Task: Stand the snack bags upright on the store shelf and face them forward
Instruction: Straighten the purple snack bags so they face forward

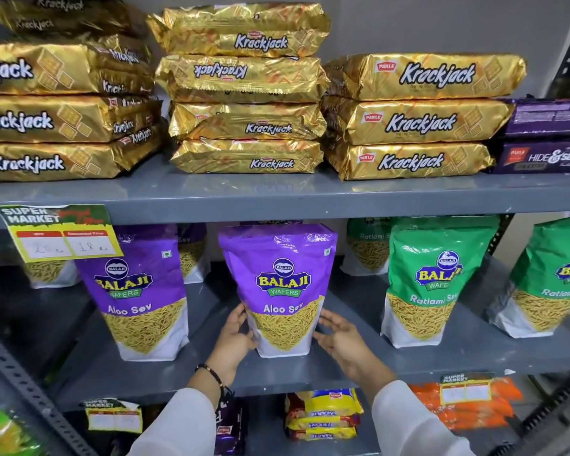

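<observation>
Left hand (236, 337) pinches the Aloo Sev bag (280, 278) low (likely light, slippery; hold 2 sides); right hand (338, 340) released alongside.

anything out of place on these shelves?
Yes. On the upper shelf, centre, the second Krackjack pack from the top lies upside down, logo inverted. The price tag at left hangs crooked. The middle Aloo Sev bag stands upright.

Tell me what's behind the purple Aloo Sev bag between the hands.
Only a dark sliver of another pack shows above the Aloo Sev bag; the bag covers the rest, so its kind is unclear.
</observation>
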### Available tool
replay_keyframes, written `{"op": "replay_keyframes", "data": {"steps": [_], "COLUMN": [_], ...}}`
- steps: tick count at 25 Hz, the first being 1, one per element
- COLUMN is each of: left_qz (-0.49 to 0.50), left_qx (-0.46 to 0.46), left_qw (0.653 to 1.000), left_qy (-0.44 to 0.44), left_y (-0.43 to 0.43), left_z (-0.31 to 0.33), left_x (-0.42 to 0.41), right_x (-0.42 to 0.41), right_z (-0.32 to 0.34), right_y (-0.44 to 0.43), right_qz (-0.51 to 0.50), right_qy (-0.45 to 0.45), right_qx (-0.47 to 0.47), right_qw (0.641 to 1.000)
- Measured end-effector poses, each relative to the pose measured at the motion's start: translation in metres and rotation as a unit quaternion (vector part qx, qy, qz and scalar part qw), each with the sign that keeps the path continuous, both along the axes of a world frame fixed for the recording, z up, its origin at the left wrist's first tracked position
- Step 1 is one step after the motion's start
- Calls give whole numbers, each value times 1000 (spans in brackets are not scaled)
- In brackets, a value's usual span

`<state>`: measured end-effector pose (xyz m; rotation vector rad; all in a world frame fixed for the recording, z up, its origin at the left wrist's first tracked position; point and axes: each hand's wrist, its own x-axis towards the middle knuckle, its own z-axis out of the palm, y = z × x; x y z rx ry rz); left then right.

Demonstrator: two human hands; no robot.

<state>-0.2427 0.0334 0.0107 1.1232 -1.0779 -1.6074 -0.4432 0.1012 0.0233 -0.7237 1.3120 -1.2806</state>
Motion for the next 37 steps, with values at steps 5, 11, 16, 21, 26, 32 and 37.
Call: {"op": "replay_keyframes", "data": {"steps": [5, 11, 16, 21, 26, 32, 37], "left_qz": [4, -4, -7, 3, 15, 48, 178], "left_qx": [-6, -1, 1, 19, 17, -1, -29], "left_qw": [1000, 999, 1000, 1000, 1000, 998, 983], "left_qy": [-12, -34, -30, -19, -5, -39, -32], "left_y": [1, 0, 2, 5, 11, 26, 37], "left_z": [-4, -4, -1, 2, 5, 17, 15], "left_x": [-1, 0, 0, 2, 2, 12, 52], "right_x": [-1, -1, 0, 2, 6, 27, 66], "right_z": [3, 4, 6, 11, 6, 14, 21], "right_y": [2, 4, 5, 9, 8, 23, 26], "right_qz": [-1, 7, 3, 2, -44, -200, -36], "right_qy": [-1, -5, -9, -9, -22, -76, -122], "right_qx": [9, 2, 0, 6, 27, 26, -12], "right_qw": [1000, 1000, 1000, 1000, 998, 977, 992]}}
